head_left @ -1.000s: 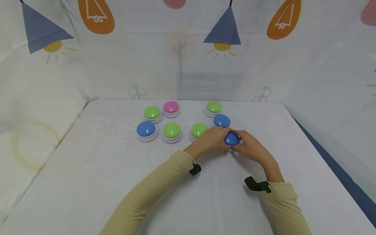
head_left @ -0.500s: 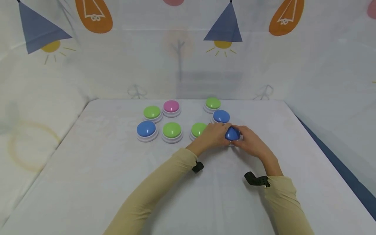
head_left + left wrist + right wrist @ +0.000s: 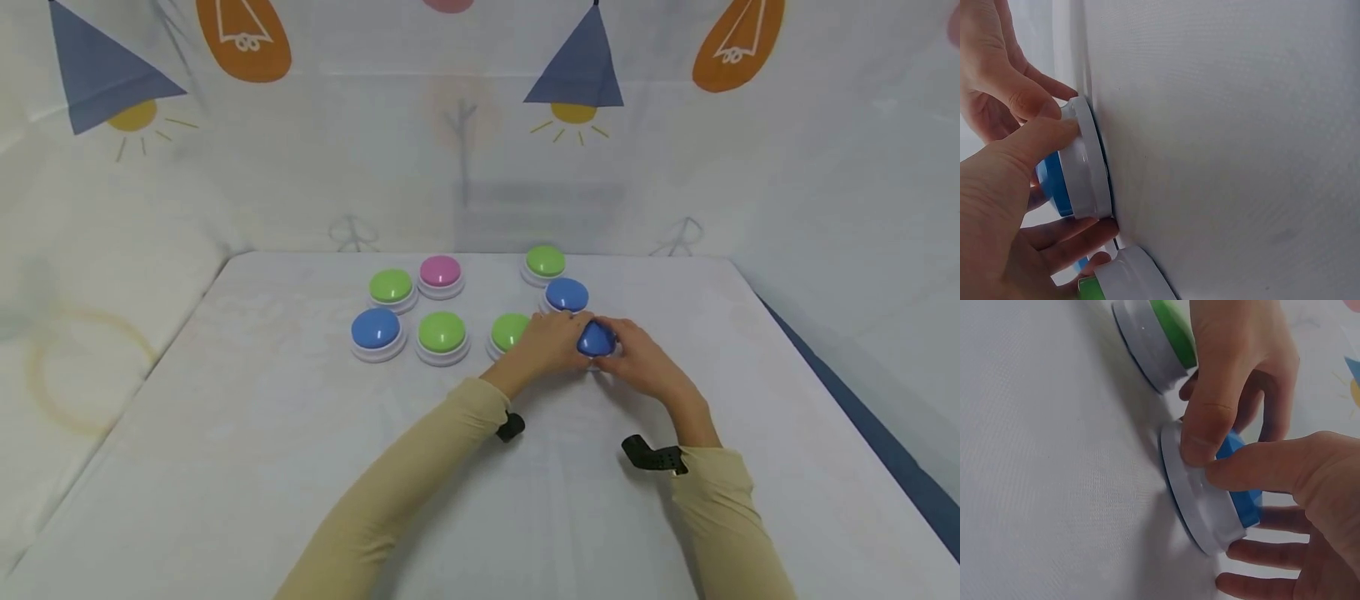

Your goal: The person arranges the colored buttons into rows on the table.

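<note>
A blue-domed button (image 3: 597, 340) is gripped from both sides by the left hand (image 3: 552, 343) and the right hand (image 3: 643, 360) at the near right end of a group on the white table (image 3: 480, 500), both thumbs being pressed against its white base (image 3: 1200, 494). Just behind it a second blue button (image 3: 567, 293) is seen, backed by a rear green button (image 3: 545, 261), while a half-hidden green button (image 3: 508, 331) is partly covered by the left hand. Farther left, a middle green button (image 3: 442, 332) and a left blue button (image 3: 376, 328) are set side by side, with a back green button (image 3: 391, 286) and a pink button (image 3: 440, 271) placed behind them.
</note>
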A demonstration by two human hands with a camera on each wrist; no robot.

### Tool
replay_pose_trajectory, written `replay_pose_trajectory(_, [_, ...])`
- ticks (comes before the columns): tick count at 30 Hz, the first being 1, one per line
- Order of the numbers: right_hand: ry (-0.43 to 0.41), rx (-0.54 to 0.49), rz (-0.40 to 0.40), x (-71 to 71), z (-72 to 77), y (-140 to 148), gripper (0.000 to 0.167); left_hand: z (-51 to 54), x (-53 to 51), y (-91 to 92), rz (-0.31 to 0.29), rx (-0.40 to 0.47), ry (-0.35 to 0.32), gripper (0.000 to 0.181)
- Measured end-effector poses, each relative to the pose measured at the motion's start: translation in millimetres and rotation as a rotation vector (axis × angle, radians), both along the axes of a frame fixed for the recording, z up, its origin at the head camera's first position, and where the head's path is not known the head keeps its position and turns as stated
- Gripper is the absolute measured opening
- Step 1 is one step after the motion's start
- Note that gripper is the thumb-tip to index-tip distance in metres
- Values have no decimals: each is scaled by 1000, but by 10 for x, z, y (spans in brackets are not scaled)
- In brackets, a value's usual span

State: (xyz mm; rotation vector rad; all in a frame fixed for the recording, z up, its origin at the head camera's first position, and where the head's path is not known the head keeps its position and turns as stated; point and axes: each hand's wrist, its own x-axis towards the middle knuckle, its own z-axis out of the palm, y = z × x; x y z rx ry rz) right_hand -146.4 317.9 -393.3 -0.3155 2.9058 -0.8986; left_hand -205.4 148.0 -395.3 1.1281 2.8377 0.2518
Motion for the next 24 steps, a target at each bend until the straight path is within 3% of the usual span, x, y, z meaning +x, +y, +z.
replay_pose_trajectory(12, [-12,18,0,-25,17,-29,69,-30,-3,-38,10,-6,-2,77])
replay_pose_trajectory(17, [-38,11,-17,-12,68,-44,72,-3,-3,-74,-4,-19,21,77])
replay_pose_trajectory(24, [-50,3,-8,-9,44,-33,73,40,6,-164,-43,15,-10,75])
